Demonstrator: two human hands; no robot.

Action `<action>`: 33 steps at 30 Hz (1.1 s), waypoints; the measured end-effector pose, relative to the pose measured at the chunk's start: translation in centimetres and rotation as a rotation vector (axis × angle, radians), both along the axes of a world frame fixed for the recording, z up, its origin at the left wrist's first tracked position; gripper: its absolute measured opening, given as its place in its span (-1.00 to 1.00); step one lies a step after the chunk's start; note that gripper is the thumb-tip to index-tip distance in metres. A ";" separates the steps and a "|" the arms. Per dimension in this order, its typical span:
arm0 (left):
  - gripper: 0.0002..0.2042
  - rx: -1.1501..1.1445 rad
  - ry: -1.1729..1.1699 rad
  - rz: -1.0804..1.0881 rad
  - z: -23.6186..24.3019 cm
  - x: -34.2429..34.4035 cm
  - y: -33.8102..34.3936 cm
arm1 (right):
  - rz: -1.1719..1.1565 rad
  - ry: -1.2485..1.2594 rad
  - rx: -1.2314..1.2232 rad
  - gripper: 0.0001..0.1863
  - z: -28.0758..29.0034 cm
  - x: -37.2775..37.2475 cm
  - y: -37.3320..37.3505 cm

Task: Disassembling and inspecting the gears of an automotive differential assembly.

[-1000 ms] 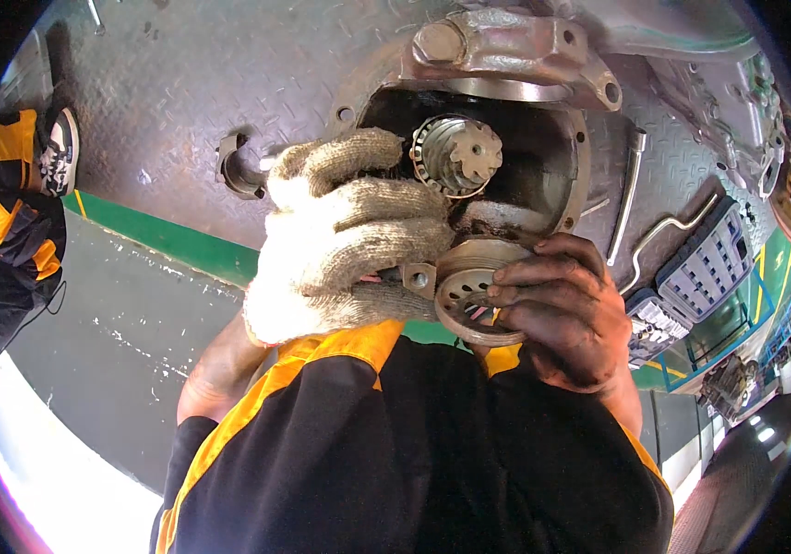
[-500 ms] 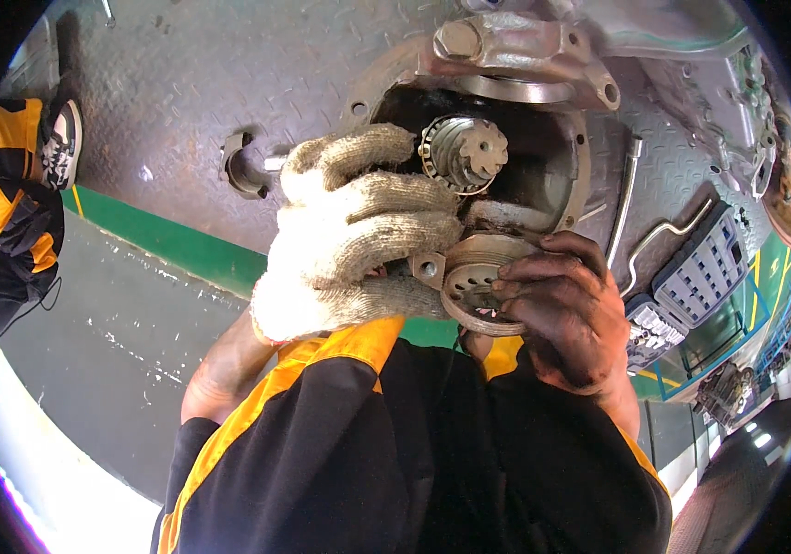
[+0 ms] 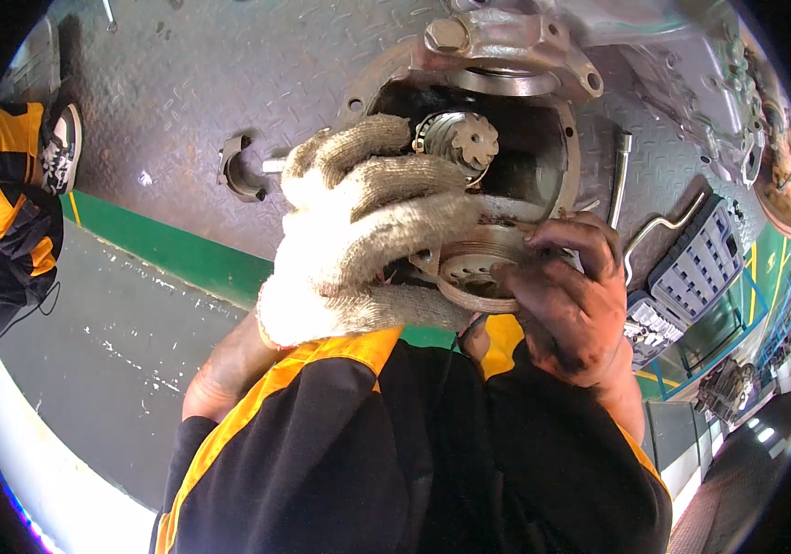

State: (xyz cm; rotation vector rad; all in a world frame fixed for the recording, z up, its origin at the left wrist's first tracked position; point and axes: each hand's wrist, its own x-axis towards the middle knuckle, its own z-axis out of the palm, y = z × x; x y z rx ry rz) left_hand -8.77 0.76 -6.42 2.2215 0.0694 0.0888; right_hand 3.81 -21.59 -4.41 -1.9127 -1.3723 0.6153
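A round, threaded metal adjusting ring (image 3: 471, 277), with holes round its inner face, sits at the near rim of a greasy metal housing (image 3: 573, 138). My left hand (image 3: 359, 231), in a dirty white knitted glove, curls round its left side, fingers above and thumb below. Bare and blackened with grease, my right hand (image 3: 569, 295) grips the ring's right edge between fingers and thumb. Inside the housing, just beyond the gloved fingers, a toothed pinion gear (image 3: 471, 138) with a roller bearing points up. The left fingertips hide part of the ring's upper side.
A half-round metal bearing cap (image 3: 242, 169) lies on the steel plate (image 3: 183, 102) to the left. Right of the housing are a long metal bar (image 3: 621, 180), a bent rod (image 3: 663, 224) and a grey tool case (image 3: 700, 254). Another person's shoe (image 3: 61, 152) shows at far left.
The gloved fingers have slid right over the ring's upper side. My right hand has shifted its hold along the right edge, and the ring's face appears tilted more edge-on.
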 end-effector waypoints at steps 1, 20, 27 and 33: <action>-0.46 -0.016 0.018 -0.062 0.2 0.0 0.1 | 0.023 -0.014 -0.017 -0.54 0.2 0.2 0.1; -0.64 0.138 -0.007 -0.190 0.6 0.1 -0.5 | 0.194 -0.065 -0.124 -0.66 -0.8 1.3 -0.9; -0.63 0.184 0.043 -0.170 0.8 -0.5 -1.0 | 0.389 -0.226 -0.272 -0.64 1.2 2.2 1.1; -0.57 0.109 0.085 -0.105 0.6 -0.7 -0.9 | 0.496 -0.328 -0.329 -0.58 2.3 2.5 2.3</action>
